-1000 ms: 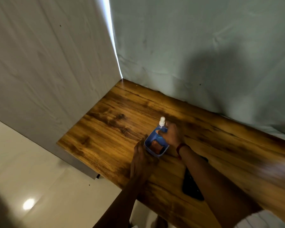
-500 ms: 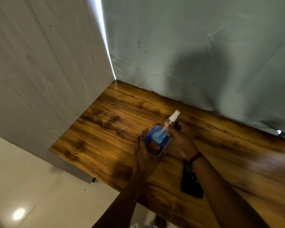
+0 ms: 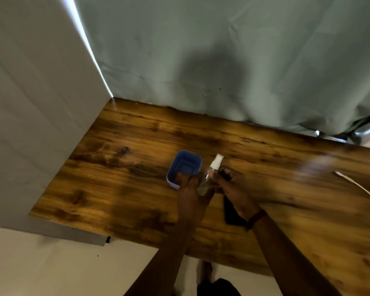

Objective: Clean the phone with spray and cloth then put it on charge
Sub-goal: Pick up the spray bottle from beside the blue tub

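The right hand [image 3: 231, 186] holds a small clear spray bottle [image 3: 209, 176] by its neck, tilted, white nozzle pointing toward the back edge of the wooden table [image 3: 120, 189]. The left hand [image 3: 192, 195] reaches into the blue container [image 3: 185, 165] just beside it; whether it grips anything cannot be told. The black phone [image 3: 230, 212] lies flat near the front edge, partly under the right wrist. A white cable [image 3: 359, 186] trails by the right edge.

— Dim overall; a bright strip of light [image 3: 88, 50] cuts between the wall and the curtain [image 3: 222, 60].
— A soft shadow darkens that curtain; the surface [image 3: 126, 189] blurs rightward, edges bowed
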